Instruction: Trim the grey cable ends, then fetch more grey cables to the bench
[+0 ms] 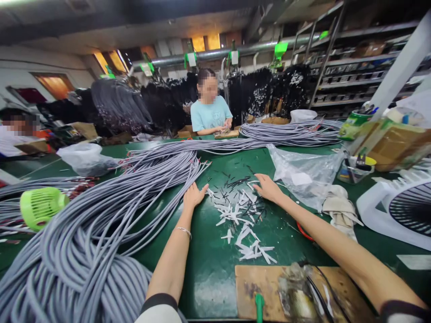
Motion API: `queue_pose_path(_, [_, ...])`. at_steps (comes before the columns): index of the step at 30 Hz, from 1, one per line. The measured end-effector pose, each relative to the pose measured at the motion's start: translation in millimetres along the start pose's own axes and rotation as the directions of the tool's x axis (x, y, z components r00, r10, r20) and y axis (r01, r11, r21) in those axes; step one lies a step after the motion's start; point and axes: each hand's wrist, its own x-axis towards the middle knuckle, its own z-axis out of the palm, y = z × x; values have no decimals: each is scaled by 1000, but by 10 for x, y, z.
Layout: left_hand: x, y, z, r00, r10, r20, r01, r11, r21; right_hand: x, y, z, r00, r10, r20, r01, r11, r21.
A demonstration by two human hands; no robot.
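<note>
My left hand point(194, 196) lies flat on the green work mat point(208, 278), fingers spread, against the edge of a large heap of grey cables point(101, 224). A thin bracelet circles that wrist. My right hand point(268, 188) rests palm down a little farther off, just beside a scatter of white and black plastic scraps point(240, 215). The scraps lie between my hands, and neither hand holds anything. Below my right forearm is a worn wooden board point(266, 287) with black wires and a clear bag on it.
A crumpled clear plastic bag point(303, 175) and a cloth point(340, 208) lie to the right. A green fan point(41, 207) sits on the cables, and a white fan point(400, 211) stands at the right. Across the bench, a seated co-worker point(210, 105) handles something with both hands.
</note>
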Motion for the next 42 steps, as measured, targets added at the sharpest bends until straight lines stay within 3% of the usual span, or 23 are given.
queue_pose_path(7, [428,-96,5,994,89,-60,-95,990,-101,429,60,337,993,41,-110,-33,996,78])
queue_pose_path(11, [721,-33,96,959,278,-60,-284,948,-146,704,296,427,945,207,-255,-203,978,42])
queue_pose_path(14, [980,98,229,921,389,-39,-389,901,-192,946,500,509,915,288,-284,-309,950,-31])
queue_pose_path(19, [1472,306,446,958,278,-66,-285,923,-257,1310,726,647,911,342,-230,-384,907,-172])
queue_pose_path(25, [1864,353,520,968,249,-36,-249,931,-265,1760,1066,643,835,498,-234,-541,820,-185])
queue_pose_path(28, [1921,381,540,951,308,-27,-304,916,-262,1930,1166,644,880,463,-108,-475,864,-165])
queue_pose_path(32, [1813,630,568,878,478,9,-452,836,-312,1937,935,700,957,281,69,-274,957,-101])
queue_pose_path(37, [1504,971,521,766,638,80,-566,727,-389,1585,242,750,979,58,197,-69,996,48])
queue_pose_path(39, [1375,1002,468,770,631,98,-546,729,-412,1396,10,716,978,0,209,-24,993,112])
queue_pose_path(42, [1163,979,378,815,566,119,-466,764,-447,1118,-204,613,976,-48,211,5,980,198])
